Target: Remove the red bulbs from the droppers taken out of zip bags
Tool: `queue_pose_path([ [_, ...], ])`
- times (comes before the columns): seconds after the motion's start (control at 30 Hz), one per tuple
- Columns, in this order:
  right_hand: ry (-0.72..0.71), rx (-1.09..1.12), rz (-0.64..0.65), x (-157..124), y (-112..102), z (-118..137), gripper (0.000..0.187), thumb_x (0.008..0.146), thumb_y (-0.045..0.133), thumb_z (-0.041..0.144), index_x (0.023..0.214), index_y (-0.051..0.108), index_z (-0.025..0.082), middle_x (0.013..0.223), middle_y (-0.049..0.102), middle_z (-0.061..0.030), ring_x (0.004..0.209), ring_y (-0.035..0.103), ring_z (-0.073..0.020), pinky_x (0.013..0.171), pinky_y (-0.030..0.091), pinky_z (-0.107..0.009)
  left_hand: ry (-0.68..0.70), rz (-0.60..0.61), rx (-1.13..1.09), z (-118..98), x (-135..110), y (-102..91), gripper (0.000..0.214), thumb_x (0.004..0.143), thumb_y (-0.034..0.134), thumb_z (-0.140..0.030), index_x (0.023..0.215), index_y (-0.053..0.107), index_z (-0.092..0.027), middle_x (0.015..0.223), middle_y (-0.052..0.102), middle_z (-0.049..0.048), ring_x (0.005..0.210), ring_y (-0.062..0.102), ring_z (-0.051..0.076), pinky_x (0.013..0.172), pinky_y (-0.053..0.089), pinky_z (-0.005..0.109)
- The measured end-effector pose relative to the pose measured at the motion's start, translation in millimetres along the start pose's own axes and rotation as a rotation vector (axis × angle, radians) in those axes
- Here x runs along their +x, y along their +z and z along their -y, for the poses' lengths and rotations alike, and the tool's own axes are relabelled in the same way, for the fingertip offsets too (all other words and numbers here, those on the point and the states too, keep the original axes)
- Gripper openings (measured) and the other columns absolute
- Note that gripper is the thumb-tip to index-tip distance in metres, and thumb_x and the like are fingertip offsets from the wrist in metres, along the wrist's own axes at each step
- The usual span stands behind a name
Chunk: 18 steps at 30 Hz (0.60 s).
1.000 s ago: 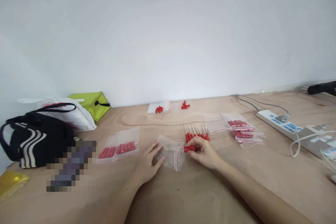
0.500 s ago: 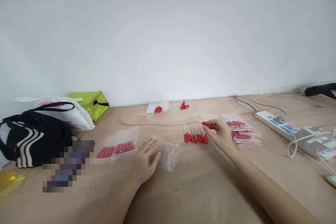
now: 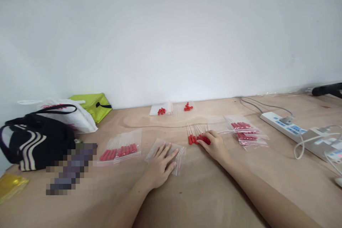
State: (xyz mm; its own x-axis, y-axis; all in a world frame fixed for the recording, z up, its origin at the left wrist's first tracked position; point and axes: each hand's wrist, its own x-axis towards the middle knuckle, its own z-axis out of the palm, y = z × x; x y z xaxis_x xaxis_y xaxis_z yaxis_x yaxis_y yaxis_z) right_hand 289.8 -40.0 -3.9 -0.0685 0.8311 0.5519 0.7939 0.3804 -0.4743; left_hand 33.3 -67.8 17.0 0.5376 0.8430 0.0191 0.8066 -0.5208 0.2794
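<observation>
My left hand (image 3: pixel 160 165) lies flat with spread fingers on a clear zip-lock bag (image 3: pixel 179 162), pressing it to the table. To its right, thin pale sticks with red handles (image 3: pixel 192 139) lie in a row, handles toward me. My right hand (image 3: pixel 215 146) is at the right end of this row, thumb and fingers closed around red handles; how many it grips is hidden. Filled zip-lock bags (image 3: pixel 123 149) with red handles lie left of my left hand. More filled bags (image 3: pixel 244 131) are stacked beyond my right hand.
Near the wall lie two groups of red pieces (image 3: pixel 161 111) on clear bags. A white power strip (image 3: pixel 283 124) with cables is at the right. On the left are a black striped bag (image 3: pixel 40 142), a white plastic bag (image 3: pixel 80 121), a lime-green bag (image 3: pixel 91 105) and a yellow packet (image 3: pixel 12 185).
My left hand has moved right and flattened onto the clear bag. My right hand has lowered the red-handled stick from above into the row.
</observation>
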Motion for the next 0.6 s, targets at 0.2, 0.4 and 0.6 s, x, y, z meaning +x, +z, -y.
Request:
queue_pose_path([
  [0.2,-0.072,-0.031,0.068,-3,-5,20,0.023,0.083,0.046,0.036,0.087,0.063,0.020,0.083,0.061,-0.0065,0.082,0.052,-0.0193,0.075,0.036,-0.034,0.007,0.007,0.032,-3,-1,1.1,0.044,0.084,0.039,-0.043,0.128,0.036,-0.035,0.141,0.025,0.0044,0.129,0.017,0.031,0.100,0.016,0.058],
  [0.4,-0.457,0.091,0.399,-12,-9,52,0.026,0.080,0.052,0.039,0.102,0.060,0.028,0.117,0.052,-0.0050,0.104,0.044,-0.0219,0.086,0.030,-0.038,0.028,-0.054,0.014,-4,-5,5.0,0.058,0.076,0.050,-0.050,0.129,0.036,-0.030,0.140,0.027,0.0069,0.129,0.017,0.033,0.100,0.015,0.058],
  [0.6,-0.210,0.015,0.421,-8,2,64,0.025,0.080,0.050,0.039,0.095,0.060,0.022,0.100,0.059,-0.0064,0.092,0.049,-0.0208,0.078,0.033,-0.036,0.093,-0.020,-0.027,-4,-6,-0.7,0.070,0.076,0.050,-0.050,0.135,0.021,-0.027,0.141,0.026,0.0075,0.130,0.019,0.029,0.103,0.013,0.054],
])
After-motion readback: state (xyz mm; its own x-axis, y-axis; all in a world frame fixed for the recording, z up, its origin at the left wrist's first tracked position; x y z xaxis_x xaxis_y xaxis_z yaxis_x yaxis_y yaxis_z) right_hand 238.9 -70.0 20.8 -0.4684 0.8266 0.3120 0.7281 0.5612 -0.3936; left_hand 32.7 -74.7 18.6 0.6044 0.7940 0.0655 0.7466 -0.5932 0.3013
